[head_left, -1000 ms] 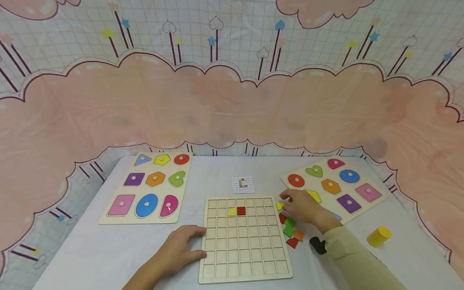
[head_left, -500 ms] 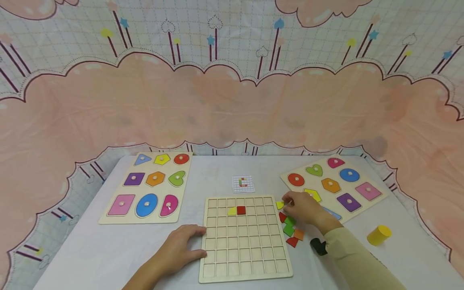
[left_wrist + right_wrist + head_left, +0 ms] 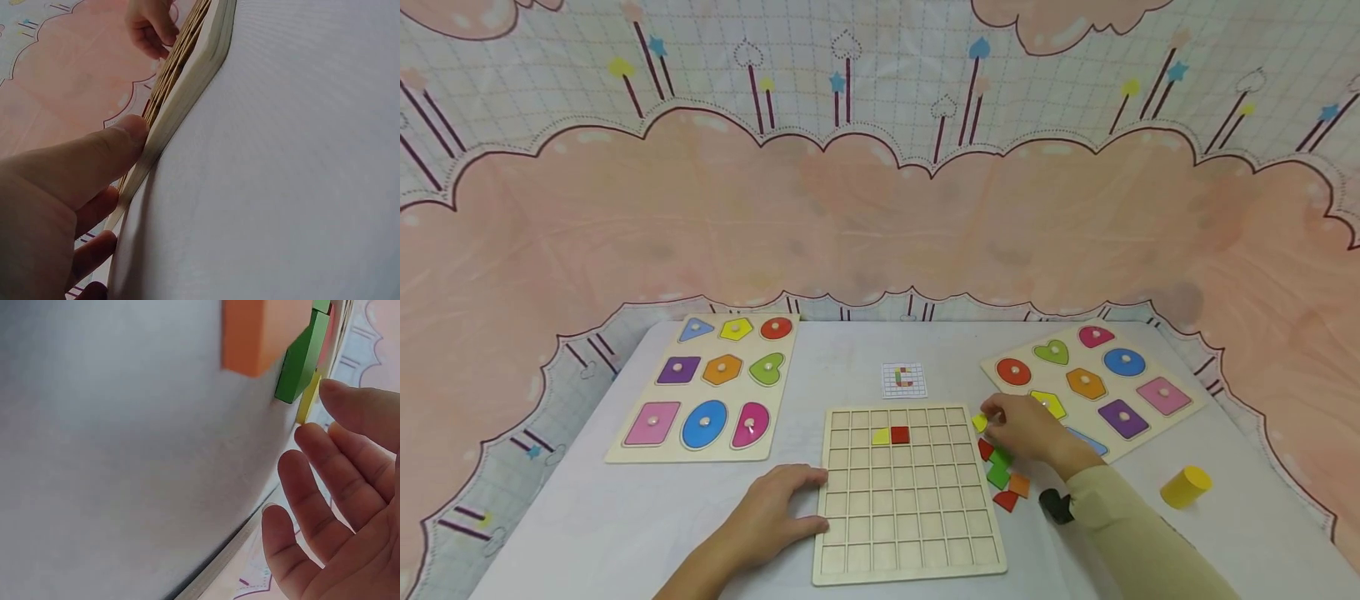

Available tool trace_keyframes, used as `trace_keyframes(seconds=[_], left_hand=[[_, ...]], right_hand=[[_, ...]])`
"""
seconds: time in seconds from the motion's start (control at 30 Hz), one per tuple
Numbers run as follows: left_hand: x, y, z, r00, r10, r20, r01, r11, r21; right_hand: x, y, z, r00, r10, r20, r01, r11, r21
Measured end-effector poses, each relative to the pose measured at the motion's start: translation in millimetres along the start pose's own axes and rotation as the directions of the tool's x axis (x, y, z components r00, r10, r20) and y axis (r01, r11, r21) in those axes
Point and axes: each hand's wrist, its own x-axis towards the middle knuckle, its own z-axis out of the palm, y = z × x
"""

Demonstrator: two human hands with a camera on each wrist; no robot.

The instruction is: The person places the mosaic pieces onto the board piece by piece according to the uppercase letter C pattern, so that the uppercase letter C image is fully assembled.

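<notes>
- Grid board [image 3: 897, 527]: your left hand [image 3: 771, 510], loosely spread, touches its left edge.
- Yellow piece [image 3: 980, 422], right of it: at the fingertips of your right hand [image 3: 1024, 427]; whether pinched, I cannot tell.

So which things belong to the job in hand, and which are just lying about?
Job, probably:
grid board
placed yellow piece
placed red square
loose pieces beside the board
pattern card

Lying about, probably:
left shape puzzle
right shape puzzle
yellow cylinder

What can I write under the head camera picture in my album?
Left hand touching the edge of the grid board, right hand by a loose yellow piece, pattern card beyond the board.
</notes>
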Motion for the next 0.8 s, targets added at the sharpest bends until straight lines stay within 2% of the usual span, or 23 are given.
trace_keyframes(seconds=[0.53, 0.8], left_hand=[[0.5, 0.3, -0.2, 1.0, -0.004, 0.005, 0.004, 1.0, -0.006], [0.4, -1.3, 1.0, 1.0, -0.006, 0.002, 0.006, 1.0, -0.003]], right_hand=[[5.3, -8, 2, 0.999, -0.011, 0.032, 0.01, 0.999, 0.036], [8.1, -11, 5, 0.999, -0.025, 0.024, 0.025, 1.0, -0.004]])
